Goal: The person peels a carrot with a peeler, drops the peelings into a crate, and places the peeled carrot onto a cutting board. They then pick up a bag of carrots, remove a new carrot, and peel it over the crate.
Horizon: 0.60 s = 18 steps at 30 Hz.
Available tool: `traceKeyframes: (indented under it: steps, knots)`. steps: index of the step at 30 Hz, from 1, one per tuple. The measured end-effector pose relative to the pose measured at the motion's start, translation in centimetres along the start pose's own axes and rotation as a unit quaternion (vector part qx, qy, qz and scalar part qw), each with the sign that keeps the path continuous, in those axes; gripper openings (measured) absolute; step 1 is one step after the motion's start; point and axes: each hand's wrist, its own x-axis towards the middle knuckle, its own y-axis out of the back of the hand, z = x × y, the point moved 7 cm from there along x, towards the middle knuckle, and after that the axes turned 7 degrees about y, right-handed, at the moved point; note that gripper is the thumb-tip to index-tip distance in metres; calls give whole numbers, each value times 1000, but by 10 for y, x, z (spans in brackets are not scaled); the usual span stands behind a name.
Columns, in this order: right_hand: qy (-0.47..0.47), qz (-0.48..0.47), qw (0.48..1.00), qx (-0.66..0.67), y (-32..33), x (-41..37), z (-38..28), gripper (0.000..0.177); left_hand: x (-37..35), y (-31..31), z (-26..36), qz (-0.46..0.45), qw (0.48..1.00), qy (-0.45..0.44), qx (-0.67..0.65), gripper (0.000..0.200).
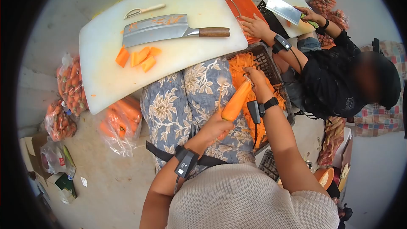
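Carrot [236, 101] clamped in your left hand [215, 129], fingers tight.
Your right hand [258, 79] grips a peeler [249, 77] at its far end, peels [242, 62] in the right-side crate [261, 52].

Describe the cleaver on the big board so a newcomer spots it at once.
Find the large white cutting board at upper left. On it, between a slim pale-handled tool and a few cut orange chunks, lies a broad steel cleaver with a brown wooden handle. Unlike the other cleaver, in a co-worker's hand, nobody is holding it.
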Motion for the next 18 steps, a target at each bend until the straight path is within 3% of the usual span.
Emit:
traceKeyframes:
  steps: [4, 6, 9, 13, 16, 17, 18]
  knots:
    - [-30, 3, 999, 33, 20, 17, 10, 25, -1, 1, -2, 37, 999, -9, 34, 54]
    - [-25, 39, 998, -33, 40, 18, 13, 28, 0, 5, -5, 49, 997, -18, 65, 58]
    - [-38, 70, 996, -31, 67, 13, 38, 33, -2, 4, -2, 44, 997, -18, 61, 60]
    - [-49, 86, 995, -26, 79, -10, 55, 30, -2, 6, -3, 49, 997, -33, 50, 61]
    - [142, 151, 977, -57, 103, 2, 51, 35, -2, 4, -3, 36, 997, -35, 57, 62]
    - [139, 154, 977, -57, 103, -4, 52, 35, -1, 4, -3, 41, 997, -31, 62, 61]
    - [238, 161, 956, -54, 90, -31, 24, 33, 0, 4, -4, 47, 996, -28, 68, 60]
